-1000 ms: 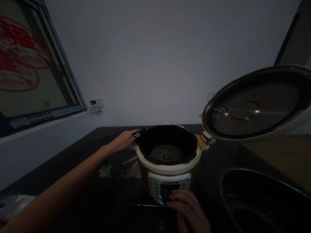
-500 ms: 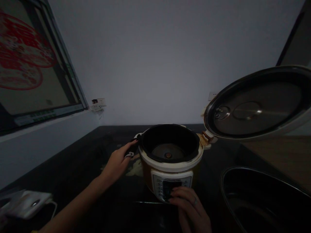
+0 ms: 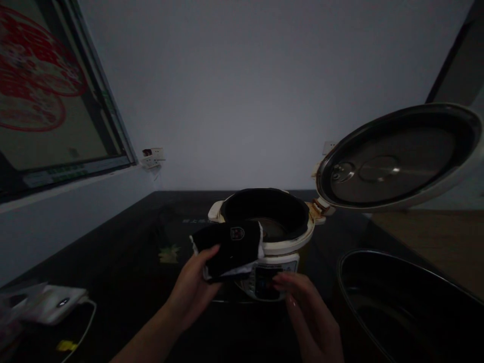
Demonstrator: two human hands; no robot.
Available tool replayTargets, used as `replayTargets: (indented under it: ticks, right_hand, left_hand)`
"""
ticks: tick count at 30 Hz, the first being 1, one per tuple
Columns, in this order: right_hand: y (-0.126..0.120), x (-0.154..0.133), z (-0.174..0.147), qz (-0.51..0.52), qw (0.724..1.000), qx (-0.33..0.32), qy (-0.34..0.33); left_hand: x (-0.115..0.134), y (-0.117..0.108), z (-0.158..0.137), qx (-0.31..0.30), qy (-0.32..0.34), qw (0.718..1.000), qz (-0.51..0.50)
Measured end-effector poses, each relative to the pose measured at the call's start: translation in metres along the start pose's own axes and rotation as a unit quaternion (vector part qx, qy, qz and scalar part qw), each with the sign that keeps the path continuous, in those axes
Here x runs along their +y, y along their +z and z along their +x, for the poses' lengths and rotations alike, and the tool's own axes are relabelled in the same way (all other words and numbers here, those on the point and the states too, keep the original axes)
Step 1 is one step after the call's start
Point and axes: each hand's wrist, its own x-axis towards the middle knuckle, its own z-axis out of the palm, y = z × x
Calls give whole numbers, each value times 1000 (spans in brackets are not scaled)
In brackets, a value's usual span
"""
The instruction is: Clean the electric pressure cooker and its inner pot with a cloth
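Note:
My left hand (image 3: 192, 285) grips a folded black cloth (image 3: 227, 252) with pale edges and a small crest, thumb on top. The cloth is held up in front of the cooker's left side and hides part of its rim. Behind it stands a white-rimmed electric pressure cooker (image 3: 287, 245), its dark interior showing and its round lid (image 3: 412, 161) swung up to the right. By the control panel (image 3: 264, 280) on the cooker's front is my right hand (image 3: 312, 315), fingers stretched out and holding nothing. Whether its fingertips touch the panel I cannot tell.
At the lower right stands a black inner pot (image 3: 342, 275). A white device (image 3: 56, 302) with a cable lies at the left, near a yellow tag (image 3: 67, 346). Beyond the dark counter (image 3: 124, 252) are a wall and sockets (image 3: 157, 154).
My left hand has come away from the cooker's left side toward me, and the black cloth now shows plainly in it. My right hand has shifted slightly right, its fingers straighter.

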Motion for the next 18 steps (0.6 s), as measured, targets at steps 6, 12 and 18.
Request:
replayTargets:
  ticks: [6,12,18]
  right_hand:
    - [20,11,-20,293,940,72,157]
    - [41,-3,-13,373,896,107,216]
    - [31,-28,1,393,855,130,312]
  left_hand:
    - [-24,29,-6,-144,-21,989,-41]
    - [-38,40,-21,-237,203,942,128]
    - [-37,51,-31,-306,304,879,205]
